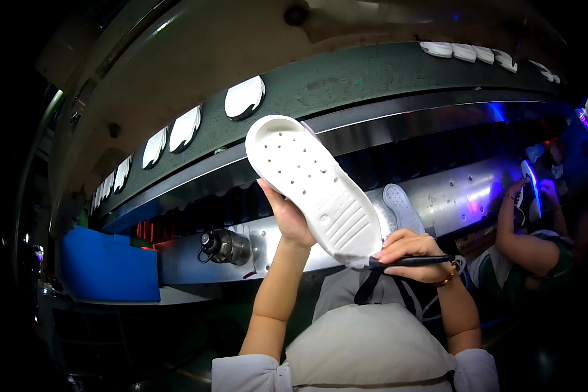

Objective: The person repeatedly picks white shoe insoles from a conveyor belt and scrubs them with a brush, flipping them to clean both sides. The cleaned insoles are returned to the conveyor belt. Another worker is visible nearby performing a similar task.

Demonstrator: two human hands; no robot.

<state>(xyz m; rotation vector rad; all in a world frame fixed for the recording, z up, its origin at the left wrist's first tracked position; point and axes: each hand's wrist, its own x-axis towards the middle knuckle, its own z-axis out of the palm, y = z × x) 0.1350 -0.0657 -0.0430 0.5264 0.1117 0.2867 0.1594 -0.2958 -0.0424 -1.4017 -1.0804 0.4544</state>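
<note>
A white shoe sole (307, 176) with small holes at one end and raised ribs at the other is held up in front of me. My left hand (291, 215) grips its left edge, with the thumb along the side. In my right hand (415, 251) is a slim black-handled tool (421, 261), its front end meeting the sole's lower tip; what kind of working end it has cannot be made out. Behind my right hand, a second sole (402, 208), greyish in the shade, lies on the metal bench.
A green conveyor belt (333, 81) carries several white soles (245, 98) behind a metal rail (398, 121). On the metal bench (268, 238) stands a dark bottle (225, 247), near a blue bin (111, 264). To the right, a co-worker's arm (522, 242) reaches under violet light.
</note>
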